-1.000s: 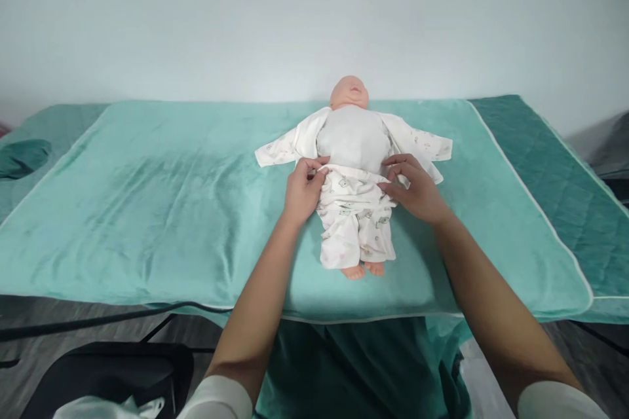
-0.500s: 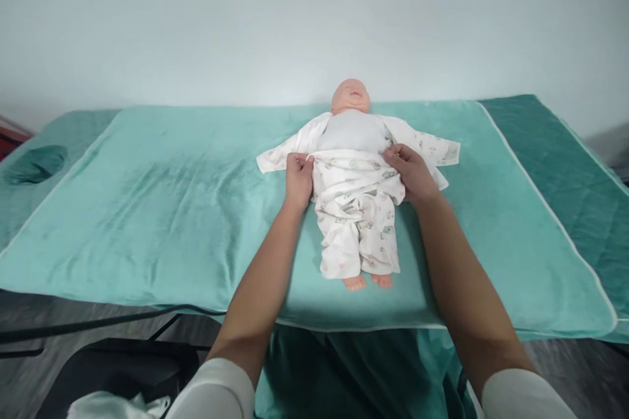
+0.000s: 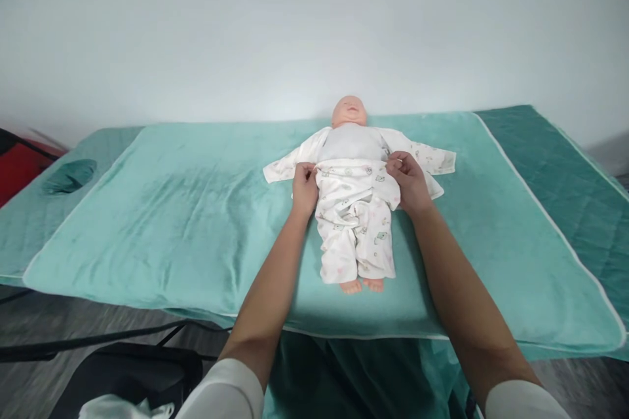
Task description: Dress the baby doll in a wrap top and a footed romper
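A baby doll (image 3: pixel 350 111) lies on its back on a teal blanket (image 3: pixel 196 222), head toward the wall. It wears white printed trousers (image 3: pixel 356 222), and an open white jacket (image 3: pixel 427 160) spreads out under its arms. My left hand (image 3: pixel 304 188) pinches the trouser waistband at the doll's left-hand side in view. At the other side of the waistband, my right hand (image 3: pixel 410 183) grips the cloth with curled fingers. The doll's bare feet (image 3: pixel 362 285) stick out of the trouser legs.
The blanket covers a darker green quilted table (image 3: pixel 555 163) set against a pale wall. A dark green bundle (image 3: pixel 69 175) lies at the far left. A black chair with white cloth (image 3: pixel 128 383) stands below the table's near edge at left.
Both hands have drawn the trouser waistband up the doll's belly toward its chest. The camera has tilted up a little.
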